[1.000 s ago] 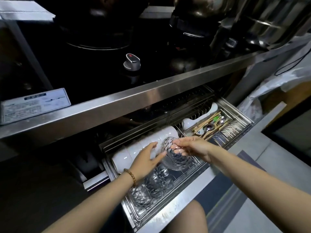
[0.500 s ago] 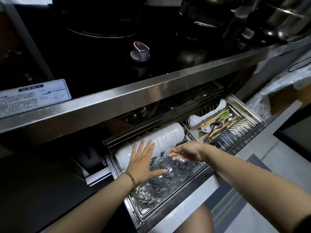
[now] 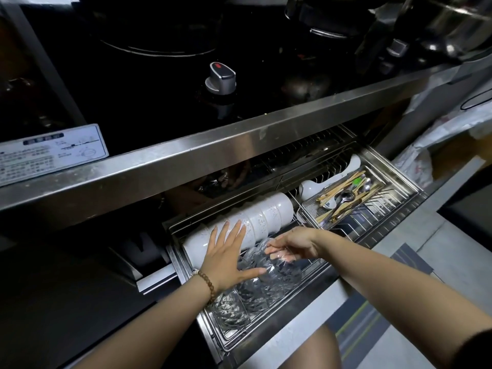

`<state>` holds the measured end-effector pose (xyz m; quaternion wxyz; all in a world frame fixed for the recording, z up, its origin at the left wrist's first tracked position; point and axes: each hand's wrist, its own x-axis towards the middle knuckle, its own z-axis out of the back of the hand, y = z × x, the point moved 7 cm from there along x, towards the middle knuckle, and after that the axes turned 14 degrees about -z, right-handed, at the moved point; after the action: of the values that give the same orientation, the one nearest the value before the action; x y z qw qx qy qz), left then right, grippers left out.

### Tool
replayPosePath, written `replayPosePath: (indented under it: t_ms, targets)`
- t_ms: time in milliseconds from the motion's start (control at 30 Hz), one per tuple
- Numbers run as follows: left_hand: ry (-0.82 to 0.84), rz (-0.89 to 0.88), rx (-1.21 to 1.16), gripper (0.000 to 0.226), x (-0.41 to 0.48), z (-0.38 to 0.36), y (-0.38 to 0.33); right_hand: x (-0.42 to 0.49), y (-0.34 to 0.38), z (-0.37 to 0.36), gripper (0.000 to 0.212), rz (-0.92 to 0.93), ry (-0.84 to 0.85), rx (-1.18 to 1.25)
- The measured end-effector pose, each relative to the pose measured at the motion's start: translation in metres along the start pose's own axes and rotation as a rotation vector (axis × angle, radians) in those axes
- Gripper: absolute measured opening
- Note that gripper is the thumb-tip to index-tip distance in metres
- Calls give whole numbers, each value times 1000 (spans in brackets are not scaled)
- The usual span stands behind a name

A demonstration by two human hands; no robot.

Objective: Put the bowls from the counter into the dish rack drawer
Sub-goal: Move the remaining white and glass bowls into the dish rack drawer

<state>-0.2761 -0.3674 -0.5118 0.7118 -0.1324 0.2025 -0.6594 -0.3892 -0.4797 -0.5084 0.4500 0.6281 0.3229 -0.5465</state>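
Head view: your right hand (image 3: 292, 245) pinches the rim of a clear cut-glass bowl (image 3: 269, 265), set on edge in the front row of the dish rack drawer (image 3: 396, 235). Your left hand (image 3: 226, 255) lies spread flat, thumb against that bowl. Judged rigid, brittle and slick; faceted walls help purchase. Hold at the rim, thumb inside, and avoid knocking the neighbouring glass bowls (image 3: 231, 310).

A silver stove knob (image 3: 220, 79) stands above; chopsticks and spoons fill a mesh tray (image 3: 343, 200).
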Motion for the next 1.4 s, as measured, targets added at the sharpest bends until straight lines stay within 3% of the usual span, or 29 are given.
replayPosePath:
  t_ms: [367, 467, 667, 767, 967, 1133, 1400]
  targets:
    - [45, 15, -17, 117, 0, -2, 0, -3, 0, 0, 15, 15, 3, -90]
    - [59, 17, -33, 115, 1, 3, -2, -14, 5, 8, 11, 93, -218, -291]
    - [25, 40, -140, 96, 1, 35, -16, -71, 27, 18, 36, 354, -489, -364]
    - [-50, 2, -211, 78, -1, 65, -36, -122, 33, 27, 35, 531, -639, -307]
    - [-228, -169, -232, 55, -15, 153, -91, -224, 26, 23, 39, 839, -714, -135]
    - [-427, -315, -128, 52, -55, 251, -125, -303, 33, -6, 51, 998, -864, -256]
    - [-635, -299, 41, 58, -151, 383, -104, -374, 94, -103, 52, 1199, -819, -370]
